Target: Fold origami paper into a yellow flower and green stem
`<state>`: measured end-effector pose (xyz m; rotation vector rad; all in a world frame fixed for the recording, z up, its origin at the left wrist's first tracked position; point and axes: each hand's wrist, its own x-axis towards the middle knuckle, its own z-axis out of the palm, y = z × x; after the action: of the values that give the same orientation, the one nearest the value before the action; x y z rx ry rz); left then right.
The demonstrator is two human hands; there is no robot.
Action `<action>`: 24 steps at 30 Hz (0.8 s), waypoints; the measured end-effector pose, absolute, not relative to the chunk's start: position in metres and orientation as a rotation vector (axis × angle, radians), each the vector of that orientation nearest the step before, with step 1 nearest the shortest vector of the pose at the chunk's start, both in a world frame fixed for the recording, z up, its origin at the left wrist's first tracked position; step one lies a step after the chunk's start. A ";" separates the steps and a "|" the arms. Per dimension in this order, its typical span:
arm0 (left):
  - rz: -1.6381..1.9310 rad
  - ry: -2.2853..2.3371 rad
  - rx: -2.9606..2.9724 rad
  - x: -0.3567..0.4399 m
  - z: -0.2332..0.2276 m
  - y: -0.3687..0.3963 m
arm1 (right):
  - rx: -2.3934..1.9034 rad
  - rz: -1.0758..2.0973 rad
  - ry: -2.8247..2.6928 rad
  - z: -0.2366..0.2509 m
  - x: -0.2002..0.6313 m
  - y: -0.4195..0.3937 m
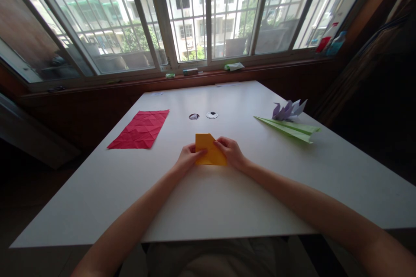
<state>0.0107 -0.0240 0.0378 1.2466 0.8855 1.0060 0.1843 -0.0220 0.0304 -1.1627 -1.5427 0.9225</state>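
A folded sheet of yellow-orange paper (208,143) is held between my two hands above the middle of the white table (227,207). Its top right corner is cut off at a slant, and the other corners look square. My left hand (189,156) pinches the left edge, with the thumb lying across the front. On the other side, my right hand (231,149) grips the slanted right edge between thumb and fingers. The fingers behind the paper are hidden.
A creased red paper sheet (139,130) lies at the left. Two small round discs, one dark-patterned (194,117) and one white (212,115), lie beyond my hands. At the right are a green paper plane (289,129) and a purple paper crane (284,110). A barred window (208,13) stands behind.
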 end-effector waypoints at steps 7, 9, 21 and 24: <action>0.970 0.890 1.278 0.009 0.038 -0.023 | -1.165 0.874 -1.442 0.032 0.185 -0.022; 0.967 0.931 1.317 0.009 0.039 -0.023 | -1.153 0.886 -1.412 0.032 0.185 -0.021; 0.956 1.032 1.371 0.010 0.043 -0.024 | -1.091 1.036 -1.284 0.029 0.187 -0.017; 1.008 1.036 1.352 0.010 0.040 -0.024 | -1.042 1.089 -1.271 0.027 0.187 -0.016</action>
<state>0.0101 -0.0237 0.0401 1.3517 1.0364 1.0078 0.1871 -0.0159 0.0271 -1.0423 -1.2706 1.0887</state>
